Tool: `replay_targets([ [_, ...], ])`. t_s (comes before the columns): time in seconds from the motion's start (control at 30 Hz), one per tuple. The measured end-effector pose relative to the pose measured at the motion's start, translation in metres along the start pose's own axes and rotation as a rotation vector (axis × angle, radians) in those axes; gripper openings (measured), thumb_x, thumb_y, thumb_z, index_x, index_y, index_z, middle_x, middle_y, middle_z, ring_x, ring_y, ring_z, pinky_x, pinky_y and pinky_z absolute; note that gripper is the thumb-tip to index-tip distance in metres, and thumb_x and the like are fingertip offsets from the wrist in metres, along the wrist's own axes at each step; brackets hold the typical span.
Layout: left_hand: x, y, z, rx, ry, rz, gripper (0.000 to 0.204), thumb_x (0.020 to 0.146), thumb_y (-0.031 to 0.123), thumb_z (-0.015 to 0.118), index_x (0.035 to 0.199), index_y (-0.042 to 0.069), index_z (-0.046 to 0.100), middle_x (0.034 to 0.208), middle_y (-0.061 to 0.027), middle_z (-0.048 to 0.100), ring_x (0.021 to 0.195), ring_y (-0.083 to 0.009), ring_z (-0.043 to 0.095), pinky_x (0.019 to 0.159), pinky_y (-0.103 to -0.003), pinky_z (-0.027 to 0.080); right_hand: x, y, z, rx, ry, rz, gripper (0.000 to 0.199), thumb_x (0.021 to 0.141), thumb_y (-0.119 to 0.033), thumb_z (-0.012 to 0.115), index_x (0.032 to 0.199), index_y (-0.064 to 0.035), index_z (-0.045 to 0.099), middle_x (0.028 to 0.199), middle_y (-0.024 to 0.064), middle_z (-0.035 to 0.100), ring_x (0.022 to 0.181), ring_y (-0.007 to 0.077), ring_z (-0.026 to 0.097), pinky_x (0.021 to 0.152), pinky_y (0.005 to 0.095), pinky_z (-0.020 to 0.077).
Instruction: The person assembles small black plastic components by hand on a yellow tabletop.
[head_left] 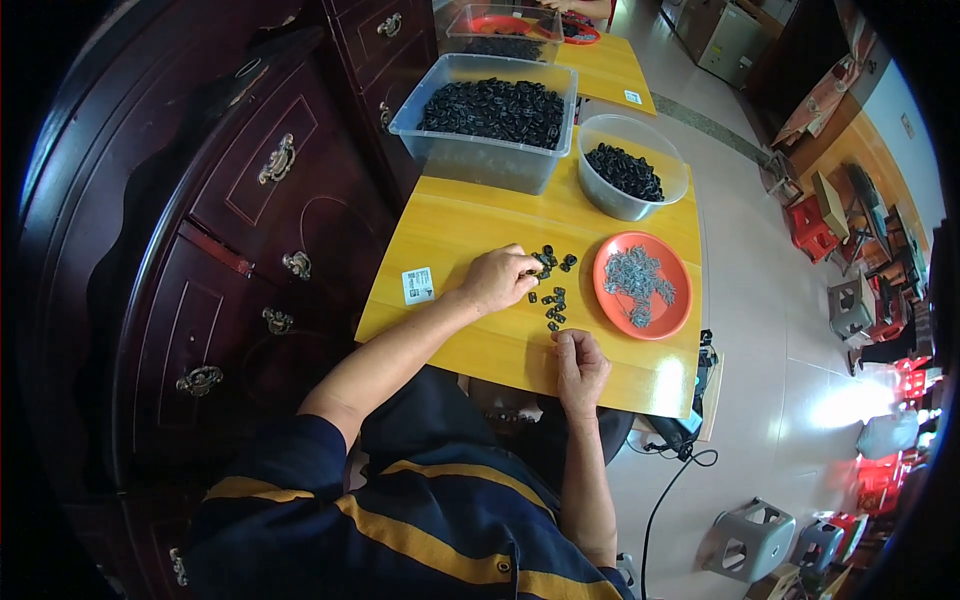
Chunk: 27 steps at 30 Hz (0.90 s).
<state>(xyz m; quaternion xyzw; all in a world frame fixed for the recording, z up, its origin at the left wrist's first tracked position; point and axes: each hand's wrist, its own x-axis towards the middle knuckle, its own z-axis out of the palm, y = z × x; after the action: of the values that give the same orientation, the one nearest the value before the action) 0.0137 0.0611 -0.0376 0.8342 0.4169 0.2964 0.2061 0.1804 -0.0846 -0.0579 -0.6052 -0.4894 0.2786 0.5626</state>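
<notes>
Progress, largest share first. Bulk of the black pieces (495, 112) sits in the rectangular tub (480, 165) at the far side of my table (450, 220). A lesser heap of similar dark pieces (625, 172) is in the round bowl (613, 205) to its right. Smallest share: a loose batch (558, 295) on the bare tabletop, between my hands. Which vessel holds handled pieces and which holds unhandled ones, I cannot tell; judging by the batch against the heaps, only a small fraction is being worked at present.

Materials, same order. Table: yellow, wood-grained, glossy enough to throw back a bright patch at the near right corner. Tub: translucent plastic, straight-walled, rounded corners, broad lip. Bowl: translucent too, walls tapering downward. Plate (683, 290): orange-red, round, shallow, just right of the batch.

My left hand (500, 280): fingers curled down at the batch's left edge, tips against the dark pieces; whether one is pinched, cannot tell. My right hand (582, 368): thumb and forefinger drawn together just below the batch; contents, if any, hidden.

Batch pieces: small, black, shiny, some apparently with openings. Finest material: thin silvery-grey slivers (635, 275), metallic-looking, tangled loosely on the plate.
</notes>
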Motion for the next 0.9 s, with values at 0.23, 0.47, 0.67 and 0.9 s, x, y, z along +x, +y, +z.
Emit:
replay_targets([
  [0.23,0.009,0.008,0.013,0.02,0.038,0.0,0.014,0.081,0.02,0.073,0.089,0.009,0.072,0.083,-0.0097,0.064,0.079,-0.0298,0.065,0.071,-0.041,0.052,0.0,0.005,0.0,0.051,0.014,0.022,0.014,0.094,-0.014,0.066,0.09,-0.001,0.069,0.065,-0.0009,0.06,0.06,0.0053,0.052,0.057,0.0233,0.0438],
  [0.47,0.017,0.012,0.019,0.126,0.015,-0.012,0.01,0.083,0.017,0.068,0.08,0.007,0.068,0.082,-0.0098,0.066,0.077,-0.0308,0.066,0.069,-0.043,0.052,0.0,0.005,0.001,0.09,0.008,0.046,0.014,0.095,-0.014,0.065,0.09,-0.0013,0.069,0.065,-0.004,0.057,0.059,0.0032,0.048,0.055,0.022,0.0406],
  [0.67,0.01,0.049,0.013,-0.07,0.071,0.09,0.009,0.082,0.014,0.068,0.08,0.006,0.068,0.076,-0.0108,0.066,0.069,-0.03,0.065,0.062,-0.04,0.052,0.002,0.003,-0.001,0.27,0.038,0.103,0.009,0.096,-0.009,0.064,0.097,-0.0006,0.064,0.078,-0.0019,0.062,0.067,0.0038,0.053,0.062,0.0214,0.0452],
  [0.9,-0.01,0.081,0.013,-0.323,-0.203,0.026,0.013,0.087,0.014,0.064,0.087,0.002,0.069,0.077,-0.0138,0.067,0.071,-0.0258,0.067,0.065,-0.036,0.052,0.003,0.003,-0.006,0.461,0.044,0.144,0.018,0.095,-0.002,0.062,0.111,-0.0007,0.054,0.091,0.0032,0.062,0.078,0.0075,0.06,0.069,0.0223,0.0501],
])
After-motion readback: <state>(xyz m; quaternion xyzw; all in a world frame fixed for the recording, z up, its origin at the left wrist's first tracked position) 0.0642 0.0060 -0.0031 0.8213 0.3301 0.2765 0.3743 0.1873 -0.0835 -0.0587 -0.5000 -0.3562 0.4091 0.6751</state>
